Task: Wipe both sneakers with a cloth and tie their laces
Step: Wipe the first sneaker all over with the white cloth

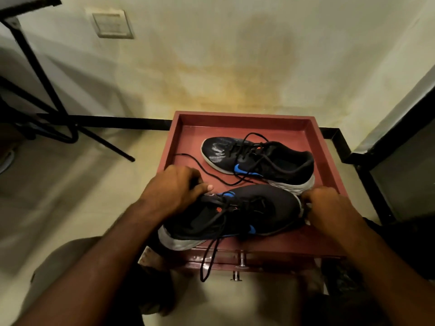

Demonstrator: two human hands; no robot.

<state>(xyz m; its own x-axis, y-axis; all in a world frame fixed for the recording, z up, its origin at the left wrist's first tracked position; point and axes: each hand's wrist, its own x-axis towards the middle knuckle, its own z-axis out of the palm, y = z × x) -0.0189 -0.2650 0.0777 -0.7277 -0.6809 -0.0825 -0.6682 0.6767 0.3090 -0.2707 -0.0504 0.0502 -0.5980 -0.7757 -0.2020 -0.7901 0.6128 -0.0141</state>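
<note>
1. I have both hands on the near black mesh sneaker with a blue side mark and grey sole (235, 217), which lies across the front of the red wooden worktop with raised edges (244, 116). My left hand (175, 187) is curled shut on its collar end and my right hand (329, 208) is closed round its toe end; what the right fingers pinch there I cannot tell.
2. The heel sole overhangs the worktop's front edge below my left hand. If either grip slackens, I judge the shoe tips off toward the floor.
3. Its black lace end (207, 262) dangles loose below my hands, past the metal drawer knobs (241, 263). It could snag there when I lift.
4. The second black sneaker (261, 160) sits beyond my hands, untied, its long black lace (200, 169) trailing just past my left knuckles. A careless turn of the near shoe could drag that lace and pull the far shoe askew.
5. I see no cloth, so I cannot tell where wiping stands.
</note>
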